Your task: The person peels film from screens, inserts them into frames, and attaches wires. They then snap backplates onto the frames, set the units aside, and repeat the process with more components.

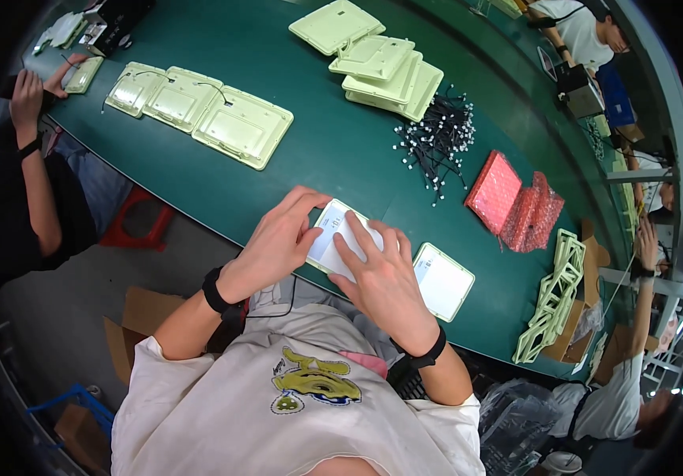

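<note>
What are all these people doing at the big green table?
A person in a pale T-shirt holds a small white panel at the near edge of the green table with both hands: the left hand grips its left end and the right hand lies across it. A second white panel lies beside it. Pale green trays, black cables and red bubble wrap lie farther back. Other people work around the table.
</note>
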Tool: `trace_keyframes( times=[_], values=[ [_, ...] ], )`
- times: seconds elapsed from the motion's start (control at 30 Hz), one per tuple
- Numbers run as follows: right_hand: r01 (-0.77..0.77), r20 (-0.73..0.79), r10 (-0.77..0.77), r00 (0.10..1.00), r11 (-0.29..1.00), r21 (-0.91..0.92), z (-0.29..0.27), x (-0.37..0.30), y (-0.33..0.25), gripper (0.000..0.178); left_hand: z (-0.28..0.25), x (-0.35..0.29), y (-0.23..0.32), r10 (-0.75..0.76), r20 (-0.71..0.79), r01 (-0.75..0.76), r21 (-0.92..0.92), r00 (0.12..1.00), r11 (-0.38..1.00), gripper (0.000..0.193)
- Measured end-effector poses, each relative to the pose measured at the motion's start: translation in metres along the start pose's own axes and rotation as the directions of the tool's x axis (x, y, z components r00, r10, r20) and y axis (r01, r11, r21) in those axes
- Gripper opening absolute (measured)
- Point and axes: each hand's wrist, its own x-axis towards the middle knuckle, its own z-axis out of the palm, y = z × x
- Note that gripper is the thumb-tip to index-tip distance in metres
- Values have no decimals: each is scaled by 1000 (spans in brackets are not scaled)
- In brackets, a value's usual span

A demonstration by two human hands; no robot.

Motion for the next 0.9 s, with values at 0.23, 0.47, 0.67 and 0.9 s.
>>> trace_keyframes(
  times=[0.23, 0.47, 0.67, 0.9],
  values=[
    [-43, 42, 39, 998, 993, 107, 5, -9, -6, 63, 6, -1, -3, 84, -49, -78, 104, 995, 992, 42],
    [-136, 114, 131, 985, 990, 38, -4, -45, -14, 72, 12, 1, -12, 193, -50, -180, 197, 980, 964, 33],
    [-137, 105, 133, 985, 990, 24, 10, -54, -16, 81, 12, -1, 1, 157, -38, -142, 250, 987, 958, 30],
    [-87, -10, 89, 996, 987, 138, -9, -48, 7, 66, 5, 2, 7, 181, -8, -171, 289, 983, 942, 29]
  ],
)
